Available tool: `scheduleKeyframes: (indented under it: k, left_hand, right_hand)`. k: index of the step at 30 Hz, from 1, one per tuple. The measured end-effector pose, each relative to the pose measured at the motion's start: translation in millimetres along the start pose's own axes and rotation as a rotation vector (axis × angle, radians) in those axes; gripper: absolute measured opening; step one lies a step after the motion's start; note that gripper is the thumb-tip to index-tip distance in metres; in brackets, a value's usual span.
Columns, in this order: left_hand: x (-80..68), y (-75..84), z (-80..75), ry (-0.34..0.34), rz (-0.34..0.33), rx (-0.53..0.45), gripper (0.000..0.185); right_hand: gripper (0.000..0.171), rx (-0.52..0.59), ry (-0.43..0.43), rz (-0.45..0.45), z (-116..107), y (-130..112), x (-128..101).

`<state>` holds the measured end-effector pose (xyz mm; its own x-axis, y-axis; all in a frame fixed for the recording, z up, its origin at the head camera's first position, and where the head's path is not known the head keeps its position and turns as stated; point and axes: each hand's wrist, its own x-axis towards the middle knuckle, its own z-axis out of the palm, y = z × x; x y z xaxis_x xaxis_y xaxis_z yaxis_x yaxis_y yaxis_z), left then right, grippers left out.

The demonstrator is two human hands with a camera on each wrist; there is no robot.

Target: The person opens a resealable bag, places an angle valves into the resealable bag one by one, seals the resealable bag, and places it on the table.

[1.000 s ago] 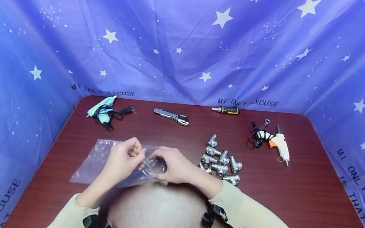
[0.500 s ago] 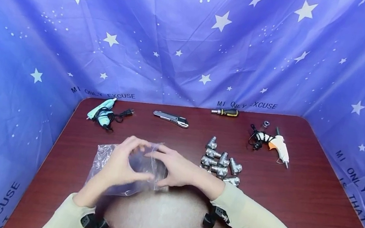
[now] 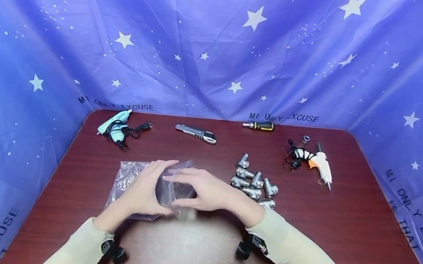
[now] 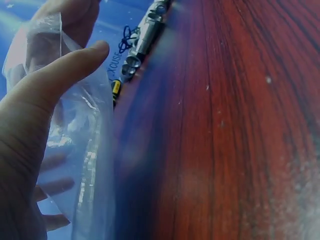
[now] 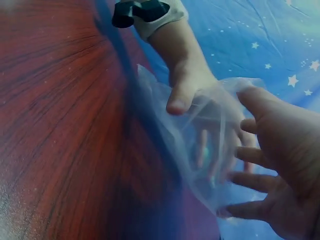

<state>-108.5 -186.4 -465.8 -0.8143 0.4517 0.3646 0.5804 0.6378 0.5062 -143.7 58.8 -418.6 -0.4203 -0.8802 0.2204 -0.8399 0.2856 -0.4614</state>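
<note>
The star-printed backdrop (image 3: 193, 19) hangs behind the clear plastic bag (image 3: 166, 191), and the dark red table (image 3: 342, 229) spreads beneath it. The bag is crumpled and between my hands. My left hand (image 3: 144, 190) curves along it, thumb and fingers held wide apart, the fingers showing through the film. My right hand (image 3: 206, 191) is at the bag's right end, fingers loosely spread; I can't tell which fingertips touch the plastic. Right of the bag, metal fittings (image 3: 256, 180) lie clustered. Beyond it to the left is a pale blue glue gun (image 3: 117, 131); well to its right, a white glue gun (image 3: 322, 166). Beyond the bag lies a utility knife (image 3: 197, 134); farther right of it, a screwdriver (image 3: 264, 126) and a small metal ring (image 3: 305, 139).
</note>
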Motion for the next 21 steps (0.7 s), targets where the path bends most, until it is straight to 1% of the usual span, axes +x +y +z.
scheduleKeyframes:
  k: [3,5,8,11,14,16,18,21]
  left_hand:
    - [1.0,-2.7,-0.2,0.03,0.016,-0.025,0.124]
    - [1.3,-3.9,0.4,0.035,0.017,-0.036,0.124]
    - [0.7,-5.0,1.7,0.031,-0.003,-0.047,0.125]
    - [-0.8,-5.6,2.9,0.024,-0.024,-0.066,0.124]
    - [-1.5,-6.4,2.6,0.016,-0.039,-0.083,0.122]
    - [-1.4,-6.8,1.4,0.015,-0.046,-0.097,0.122]
    - [-1.4,-7.4,0.6,0.013,-0.045,-0.097,0.123]
    - [-1.8,-7.6,0.2,0.008,-0.048,-0.095,0.122]
  right_hand:
    - [0.051,0.008,0.072,-0.005,-8,2,-4]
    - [0.043,0.005,0.139,0.014,-14,7,-9]
    - [0.031,-0.01,0.212,0.088,-25,19,-20]
    - [0.024,-0.058,0.239,0.192,-38,37,-34]
    - [0.022,-0.139,0.241,0.285,-50,57,-49]
    - [0.022,-0.188,0.228,0.327,-57,70,-58]
    - [0.024,-0.235,0.184,0.365,-62,81,-67]
    - [0.029,-0.257,0.091,0.395,-66,94,-78]
